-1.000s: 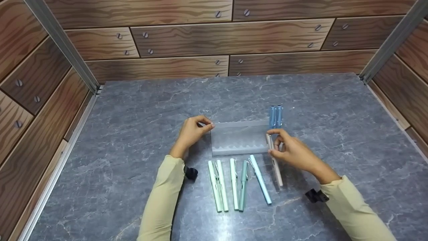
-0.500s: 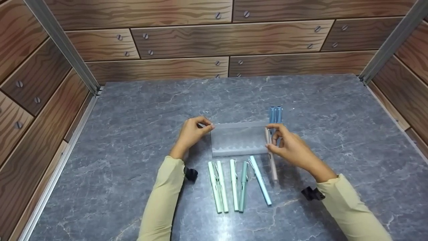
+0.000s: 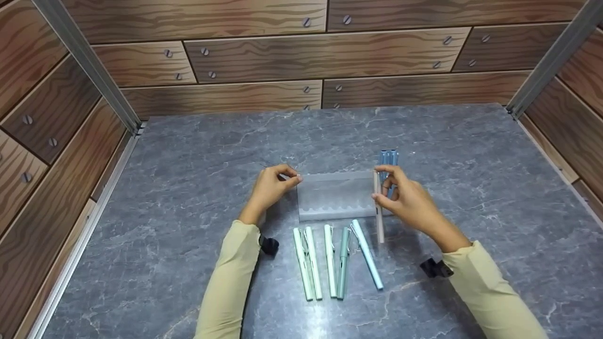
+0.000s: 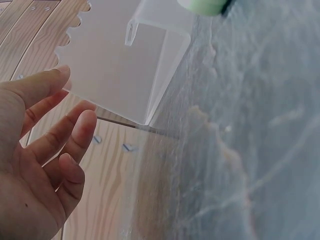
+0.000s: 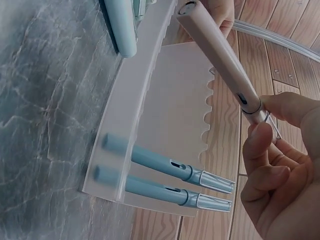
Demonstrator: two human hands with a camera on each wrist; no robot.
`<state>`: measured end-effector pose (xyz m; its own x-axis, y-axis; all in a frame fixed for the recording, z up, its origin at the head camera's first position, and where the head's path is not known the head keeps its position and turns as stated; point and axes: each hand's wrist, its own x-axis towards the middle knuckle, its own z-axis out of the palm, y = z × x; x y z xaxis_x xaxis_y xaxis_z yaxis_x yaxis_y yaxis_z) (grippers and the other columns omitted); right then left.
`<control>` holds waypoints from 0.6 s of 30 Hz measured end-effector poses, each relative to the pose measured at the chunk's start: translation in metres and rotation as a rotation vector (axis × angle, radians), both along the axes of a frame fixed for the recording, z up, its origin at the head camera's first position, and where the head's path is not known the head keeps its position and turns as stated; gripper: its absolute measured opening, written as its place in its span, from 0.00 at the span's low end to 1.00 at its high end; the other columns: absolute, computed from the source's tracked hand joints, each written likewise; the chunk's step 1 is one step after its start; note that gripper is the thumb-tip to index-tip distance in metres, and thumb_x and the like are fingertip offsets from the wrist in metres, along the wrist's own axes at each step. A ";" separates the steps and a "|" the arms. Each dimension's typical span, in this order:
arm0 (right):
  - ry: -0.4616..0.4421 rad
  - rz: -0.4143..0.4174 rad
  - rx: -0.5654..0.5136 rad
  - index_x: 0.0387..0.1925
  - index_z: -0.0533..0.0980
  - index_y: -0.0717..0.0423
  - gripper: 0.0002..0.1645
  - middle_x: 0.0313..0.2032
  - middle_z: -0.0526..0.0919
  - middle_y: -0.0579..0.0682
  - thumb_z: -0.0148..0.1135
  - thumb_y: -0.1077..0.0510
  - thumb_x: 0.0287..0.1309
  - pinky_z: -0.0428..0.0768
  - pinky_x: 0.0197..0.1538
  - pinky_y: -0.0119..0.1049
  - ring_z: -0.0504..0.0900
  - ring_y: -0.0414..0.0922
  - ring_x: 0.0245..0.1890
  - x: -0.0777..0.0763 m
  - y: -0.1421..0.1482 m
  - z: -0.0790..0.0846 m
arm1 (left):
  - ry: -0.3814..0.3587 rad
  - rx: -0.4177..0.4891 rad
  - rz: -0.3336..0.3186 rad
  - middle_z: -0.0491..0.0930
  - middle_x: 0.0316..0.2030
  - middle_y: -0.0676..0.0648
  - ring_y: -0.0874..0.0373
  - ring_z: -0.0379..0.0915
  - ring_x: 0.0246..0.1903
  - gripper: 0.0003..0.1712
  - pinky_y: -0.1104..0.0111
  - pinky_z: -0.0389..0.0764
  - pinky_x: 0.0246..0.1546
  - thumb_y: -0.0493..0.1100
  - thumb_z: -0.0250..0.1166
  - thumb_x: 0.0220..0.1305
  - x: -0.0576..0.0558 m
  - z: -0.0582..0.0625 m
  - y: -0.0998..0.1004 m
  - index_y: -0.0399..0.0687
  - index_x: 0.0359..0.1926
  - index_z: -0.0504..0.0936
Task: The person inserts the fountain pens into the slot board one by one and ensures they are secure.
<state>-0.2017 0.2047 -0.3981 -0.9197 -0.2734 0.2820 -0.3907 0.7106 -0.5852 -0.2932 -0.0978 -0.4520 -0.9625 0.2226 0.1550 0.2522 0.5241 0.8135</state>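
Observation:
A translucent pen rack [image 3: 332, 190] with scalloped edges stands mid-table. At its far left corner my left hand [image 3: 273, 188] pinches the edge, thumb on one side and fingers behind, as the left wrist view shows. My right hand [image 3: 410, 200] grips a pale pinkish pen [image 3: 380, 228] by its clip end, thumb against fingers. That pen is raised over the rack's right part, lengthwise toward me. Two blue pens [image 5: 162, 162] lie side by side in the rack's right end; in the head view the right hand partly hides them.
In front of the rack lie several pens: pale green ones [image 3: 302, 263], a darker green one [image 3: 343, 263] and a slanted light blue one [image 3: 367, 254]. The marbled grey table [image 3: 188, 155] is bounded by wood-print walls [image 3: 320, 52] and metal corner posts.
My right hand has moved away from me and slightly left with the pinkish pen, which now points straighter toward me. The left hand stays at the rack's corner.

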 end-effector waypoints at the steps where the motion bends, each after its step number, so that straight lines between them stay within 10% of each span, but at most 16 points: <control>1: 0.005 -0.006 0.001 0.62 0.65 0.57 0.32 0.29 0.77 0.47 0.66 0.61 0.57 0.66 0.23 0.29 0.66 0.33 0.18 -0.001 -0.001 0.000 | -0.002 -0.002 0.000 0.86 0.35 0.49 0.57 0.79 0.29 0.08 0.72 0.75 0.28 0.47 0.70 0.58 0.000 0.000 0.000 0.49 0.34 0.86; 18: 0.052 -0.091 -0.006 0.63 0.62 0.57 0.33 0.30 0.78 0.50 0.65 0.61 0.59 0.69 0.22 0.29 0.70 0.38 0.19 -0.005 -0.007 0.004 | 0.025 0.001 -0.003 0.87 0.33 0.48 0.59 0.78 0.27 0.08 0.73 0.75 0.28 0.46 0.70 0.57 -0.001 0.000 0.000 0.47 0.33 0.87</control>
